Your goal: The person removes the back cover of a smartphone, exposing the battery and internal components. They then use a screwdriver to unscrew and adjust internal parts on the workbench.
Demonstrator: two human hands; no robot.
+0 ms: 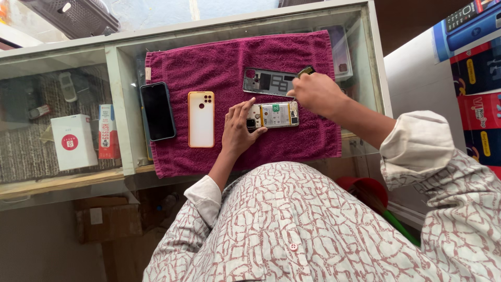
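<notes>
An opened phone (275, 115), its insides showing, lies on a magenta towel (219, 62) spread over a glass counter. My left hand (237, 128) presses on its near end with spread fingers. My right hand (315, 93) is closed around a small screwdriver (305, 72) whose tip points down at the far end of the opened phone. A removed back cover (267, 82) lies just beyond it on the towel.
A white phone case with an orange rim (201, 119) and a dark phone (157, 110) lie on the left of the towel. Under the glass counter (120, 62) sit a white box (73, 141) and a red-and-white packet (107, 130). Coloured boxes (477, 68) stack at the right.
</notes>
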